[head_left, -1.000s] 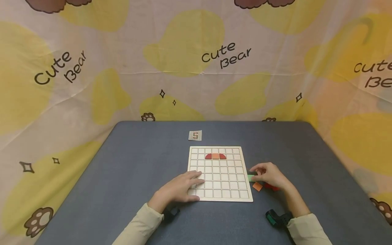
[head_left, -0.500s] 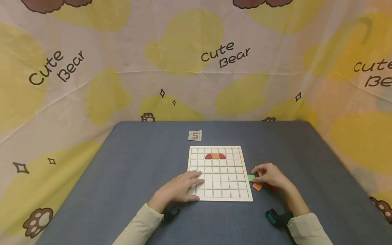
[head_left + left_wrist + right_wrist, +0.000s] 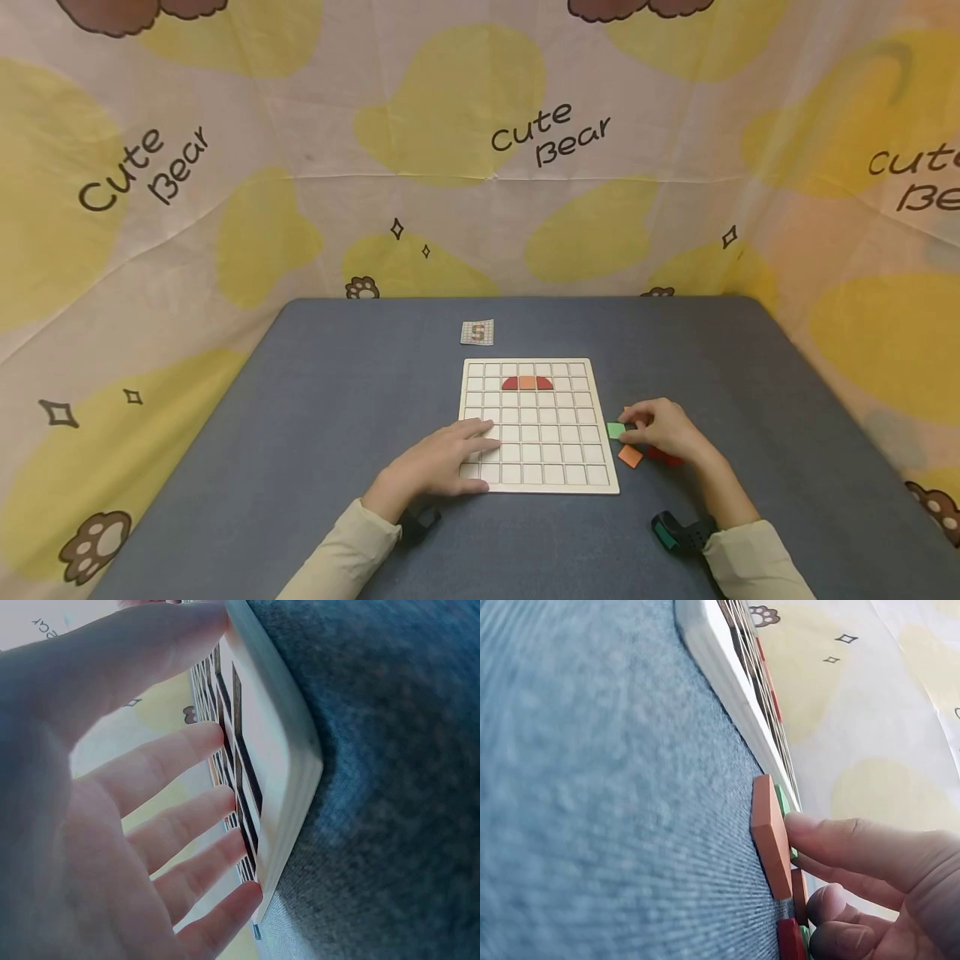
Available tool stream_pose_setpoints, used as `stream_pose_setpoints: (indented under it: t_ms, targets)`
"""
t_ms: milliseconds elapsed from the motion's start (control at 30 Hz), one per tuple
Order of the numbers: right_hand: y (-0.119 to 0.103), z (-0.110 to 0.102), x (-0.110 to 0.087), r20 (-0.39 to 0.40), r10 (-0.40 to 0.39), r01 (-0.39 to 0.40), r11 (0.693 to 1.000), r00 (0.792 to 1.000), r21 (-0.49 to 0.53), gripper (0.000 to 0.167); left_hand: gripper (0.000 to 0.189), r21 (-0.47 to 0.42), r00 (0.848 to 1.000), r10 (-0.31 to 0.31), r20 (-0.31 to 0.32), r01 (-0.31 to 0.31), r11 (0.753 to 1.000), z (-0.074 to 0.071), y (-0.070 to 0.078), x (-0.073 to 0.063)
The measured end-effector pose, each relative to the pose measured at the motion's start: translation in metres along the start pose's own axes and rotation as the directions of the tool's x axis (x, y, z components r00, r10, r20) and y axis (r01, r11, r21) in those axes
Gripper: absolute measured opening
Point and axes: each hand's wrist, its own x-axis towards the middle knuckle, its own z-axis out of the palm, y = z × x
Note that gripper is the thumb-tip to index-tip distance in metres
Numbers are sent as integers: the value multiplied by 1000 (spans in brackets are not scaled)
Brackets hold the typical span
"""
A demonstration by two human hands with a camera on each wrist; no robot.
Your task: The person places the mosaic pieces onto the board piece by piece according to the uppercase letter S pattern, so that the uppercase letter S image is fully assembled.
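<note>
- Fingers of the right hand (image 3: 666,430) are bent to a narrow gap at the flat green square tile (image 3: 615,431); I cannot tell whether they pinch it.
- That tile lies just beside the pale wooden grid board (image 3: 551,452), near a flat orange square tile (image 3: 630,456).
- The left hand (image 3: 438,460) rests on the board's left side, fingers spread wide.
- 3 pieces sit in its second row.
- Step in hand, probably: picking up the green tile; the next move calls for a secure edge grip.
</note>
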Motion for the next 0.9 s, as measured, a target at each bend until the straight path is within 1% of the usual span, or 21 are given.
stream_pose_setpoints:
  t_ms: [267,467,633,733,900]
  targets:
    - [0,-2,-2,28,14,-14,999,1000,29,28,57,-23,1000,-4,-1,4,1000,-1,1,-1]
    - [1,-2,-2,21,15,-16,1000,1000,24,27,57,-21,1000,4,-11,-4,1000,-1,0,-2]
    - [3,-1,-2,25,5,-5,1000,1000,24,26,57,-28,1000,0,-7,0,1000,-2,0,-2]
    - [3,-2,-2,24,-4,3,1000,1000,31,26,57,-16,1000,-3,-1,3,1000,-2,1,-2]
    - [2,-3,-2,1,-11,11,999,1000,39,26,57,-10,1000,-3,2,3,1000,-2,0,-2]
